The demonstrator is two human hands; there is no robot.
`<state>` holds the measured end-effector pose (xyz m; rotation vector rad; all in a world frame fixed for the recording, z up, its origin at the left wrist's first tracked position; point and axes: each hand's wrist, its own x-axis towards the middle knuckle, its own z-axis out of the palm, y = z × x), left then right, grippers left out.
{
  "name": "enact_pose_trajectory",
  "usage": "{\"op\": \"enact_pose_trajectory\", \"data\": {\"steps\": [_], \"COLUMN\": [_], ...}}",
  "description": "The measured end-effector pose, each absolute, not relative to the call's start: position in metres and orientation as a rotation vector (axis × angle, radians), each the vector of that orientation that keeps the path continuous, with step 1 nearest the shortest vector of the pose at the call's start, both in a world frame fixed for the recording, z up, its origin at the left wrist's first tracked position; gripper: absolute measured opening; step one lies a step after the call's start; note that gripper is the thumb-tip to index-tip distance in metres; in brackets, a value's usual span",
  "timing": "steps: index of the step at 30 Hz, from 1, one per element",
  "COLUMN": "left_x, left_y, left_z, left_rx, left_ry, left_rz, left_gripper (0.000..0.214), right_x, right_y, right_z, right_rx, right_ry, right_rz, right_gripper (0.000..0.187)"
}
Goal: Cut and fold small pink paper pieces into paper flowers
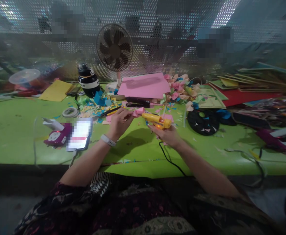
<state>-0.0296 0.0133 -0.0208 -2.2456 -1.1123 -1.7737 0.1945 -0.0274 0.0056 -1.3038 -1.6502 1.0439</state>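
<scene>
My right hand [168, 134] grips a yellow glue gun [156, 120] whose black cord [168, 160] trails toward me. Its nozzle points left at a small folded pink paper piece [138, 111]. My left hand [119, 122], with a white band on the wrist, pinches that pink piece just above the green table [15, 130]. Both hands are closed and nearly touch at the middle of the table.
A phone [80, 134] and a purple device [56, 137] lie left. Behind are a tape roll [70, 112], paper scraps, a black bottle [88, 81], a small fan [114, 47], pink sheets [144, 85], paper flowers [179, 88]. A black disc [203, 122] and stacked card [250, 88] sit right.
</scene>
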Motion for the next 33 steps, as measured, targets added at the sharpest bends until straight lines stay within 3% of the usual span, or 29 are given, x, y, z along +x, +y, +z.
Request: {"op": "enact_pose_trajectory", "data": {"steps": [24, 33], "left_x": [-0.028, -0.029], "left_y": [0.012, 0.01], "left_z": [-0.019, -0.019], "left_rx": [-2.238, -2.252], "left_ry": [-1.071, -1.135], "left_rz": [-1.799, -1.763], "left_gripper": [0.005, 0.006], "right_x": [0.192, 0.191], "right_y": [-0.031, -0.033], "right_z": [0.009, 0.015], "right_rx": [-1.28, -1.305], "right_ry": [-1.622, -1.627], "right_rz": [1.113, 1.114], "right_gripper": [0.046, 0.04]}}
